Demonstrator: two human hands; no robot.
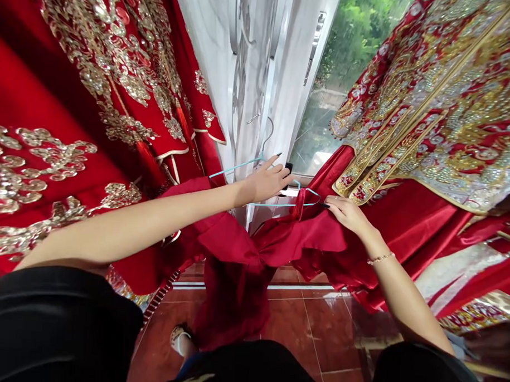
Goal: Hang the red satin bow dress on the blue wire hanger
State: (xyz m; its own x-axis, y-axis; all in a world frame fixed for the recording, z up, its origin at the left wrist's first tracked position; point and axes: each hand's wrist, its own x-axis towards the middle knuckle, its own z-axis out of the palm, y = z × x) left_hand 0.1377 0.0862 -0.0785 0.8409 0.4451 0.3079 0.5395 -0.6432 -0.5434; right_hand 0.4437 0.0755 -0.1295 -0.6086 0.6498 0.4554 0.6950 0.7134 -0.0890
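Note:
A light-blue wire hanger (236, 166) with a bare metal hook hangs level in front of me. On it is a dark-red satin dress (236, 240) with a wide folded neckline, its skirt falling toward the floor. My left hand (269, 179) is closed over the hanger's upper part below the hook, palm down, index finger stretched out. At the hanger's right end, my right hand (342, 211) pinches the dress's edge beside the wire; its fingertips are partly hidden. A red strap (299, 203) loops over the hanger near that hand.
Red garments with gold sequins (128, 92) hang close on the left. A heavily beaded red and gold jacket (433, 108) hangs on the right. Behind the hanger are a white door frame (284, 80) and a glass pane (347, 66). Red tiles (292, 326) cover the floor.

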